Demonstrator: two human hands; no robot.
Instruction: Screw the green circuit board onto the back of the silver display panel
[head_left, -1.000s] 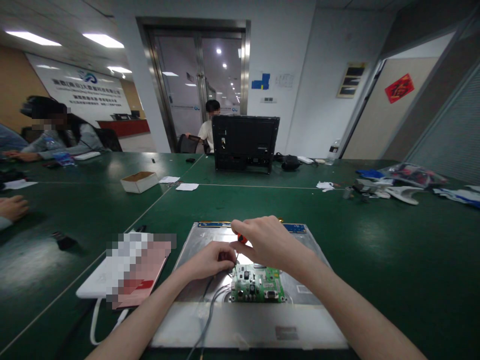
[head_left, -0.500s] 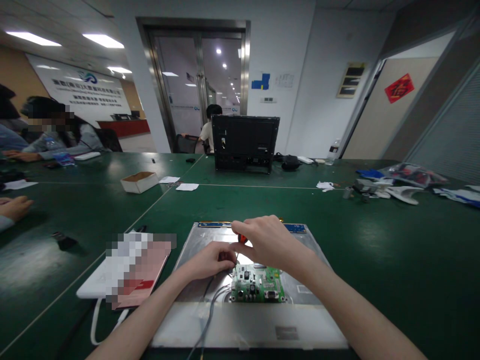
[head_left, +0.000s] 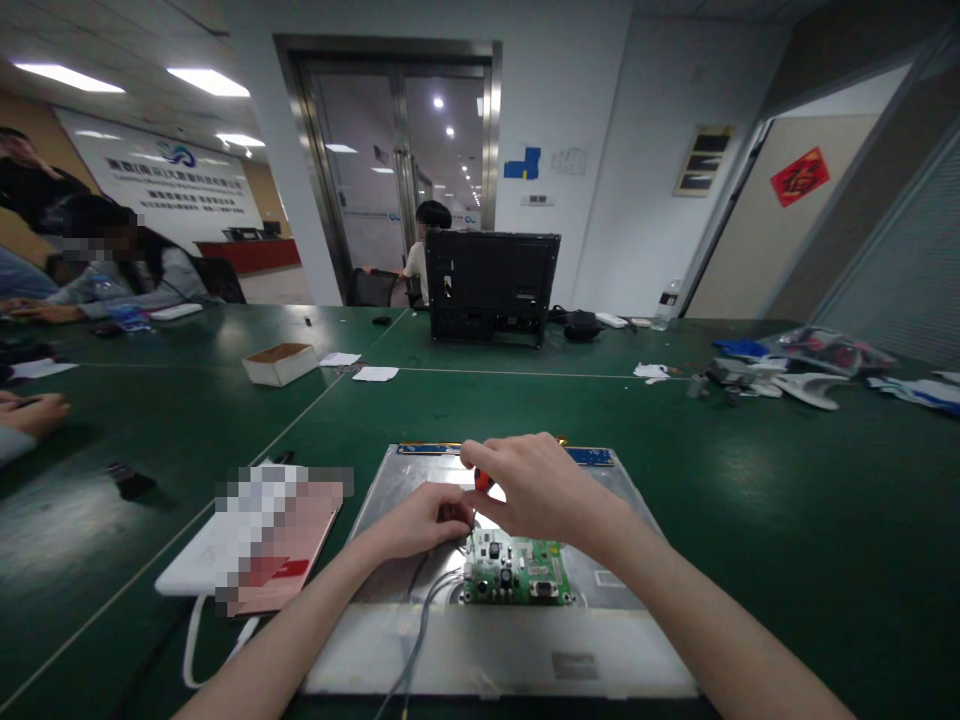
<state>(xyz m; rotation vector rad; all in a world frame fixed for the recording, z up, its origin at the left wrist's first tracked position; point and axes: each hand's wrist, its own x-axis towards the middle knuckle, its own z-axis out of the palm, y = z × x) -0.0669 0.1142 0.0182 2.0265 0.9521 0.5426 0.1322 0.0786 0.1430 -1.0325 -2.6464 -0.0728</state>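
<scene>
One orange-handled tool [head_left: 482, 481] gripped in fingers of right hand [head_left: 538, 487], near-upright at far-left corner of the green board [head_left: 517, 573]. Left hand [head_left: 421, 516] closer to that corner, fingers curled inward, tbh can't tell if holding anything.

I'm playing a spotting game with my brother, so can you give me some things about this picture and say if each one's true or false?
1. The right hand holds a tool with an orange handle. True.
2. The circuit board sits on top of a pale panel. True.
3. The circuit board is bright yellow. False: it is green.
4. The left hand lies flat on the table. False: it is over the panel, fingers bent, near a corner of the circuit board.
5. An open box is to the left of the black casing. True.
6. The black casing lies flat. False: it stands upright.
</scene>
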